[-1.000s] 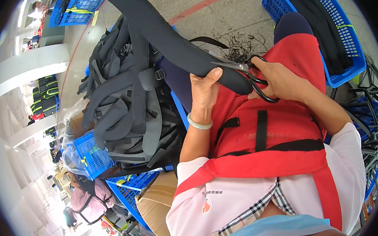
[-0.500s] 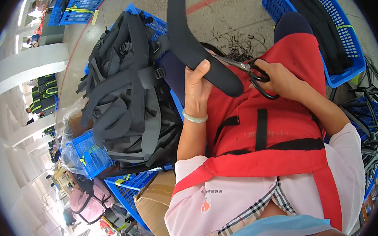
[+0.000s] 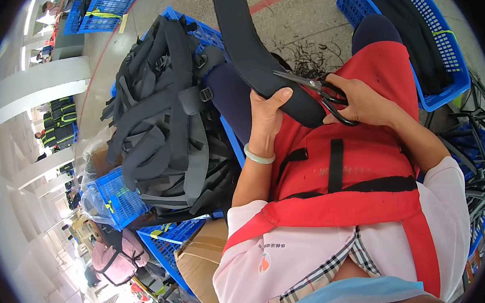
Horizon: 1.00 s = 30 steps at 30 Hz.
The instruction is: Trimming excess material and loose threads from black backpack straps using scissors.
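Note:
A long black padded strap (image 3: 244, 40) runs down from the top of the view to my lap, its rounded end over the red apron (image 3: 359, 161). My left hand (image 3: 269, 110) grips it near that end, thumb on top and fingers underneath. In my right hand (image 3: 361, 101) are scissors (image 3: 313, 84) with black handles. Their blades lie at the strap's right edge, the tips over its surface; whether they touch it I cannot tell.
To the left, a blue crate (image 3: 207, 36) is heaped with dark straps (image 3: 151, 118). Another blue crate (image 3: 439, 56) at upper right holds long black pieces. Black trimmings (image 3: 309, 58) litter the floor ahead. Black strips (image 3: 467, 154) pile up at the right, and a cardboard box (image 3: 204, 259) stands at lower left.
The left hand and strap have shifted right and slightly down, bringing the strap under the blades. The scissors' tips now show over the strap; the right hand has hardly moved.

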### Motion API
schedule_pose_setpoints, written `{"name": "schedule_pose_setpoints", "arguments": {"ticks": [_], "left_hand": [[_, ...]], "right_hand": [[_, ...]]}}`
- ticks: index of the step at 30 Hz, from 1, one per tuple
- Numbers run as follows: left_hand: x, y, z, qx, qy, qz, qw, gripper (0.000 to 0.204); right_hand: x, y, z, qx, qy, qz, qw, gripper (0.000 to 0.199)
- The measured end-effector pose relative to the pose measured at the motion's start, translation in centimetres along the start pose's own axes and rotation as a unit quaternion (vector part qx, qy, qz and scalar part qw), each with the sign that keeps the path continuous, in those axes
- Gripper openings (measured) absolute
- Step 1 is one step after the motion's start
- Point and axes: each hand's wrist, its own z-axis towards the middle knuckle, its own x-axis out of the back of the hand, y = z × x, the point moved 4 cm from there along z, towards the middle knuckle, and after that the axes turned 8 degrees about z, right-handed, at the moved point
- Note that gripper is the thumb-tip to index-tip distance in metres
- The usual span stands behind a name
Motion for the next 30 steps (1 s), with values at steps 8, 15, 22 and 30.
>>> {"name": "schedule_pose_setpoints", "arguments": {"ticks": [8,15,22,30], "left_hand": [[1.0,0.9,-0.2,-0.007,0.001,-0.03,1.0,0.029],[0.1,1.0,-0.6,0.016,-0.05,-0.041,0.998,0.026],[1.7,0.6,0.2,0.022,0.004,-0.087,0.996,0.023],[1.8,0.0,0.0,0.007,-0.005,-0.017,1.0,0.025]], "right_hand": [[0.8,0.5,-1.1,0.006,-0.038,0.006,0.999,0.064],[-0.1,1.3,-0.7,0.023,-0.004,0.041,0.999,0.057],[0.2,0.6,-0.4,0.021,-0.032,0.037,0.999,0.053],[0.0,1.5,-0.6,0.038,-0.051,0.064,0.996,0.053]]}}
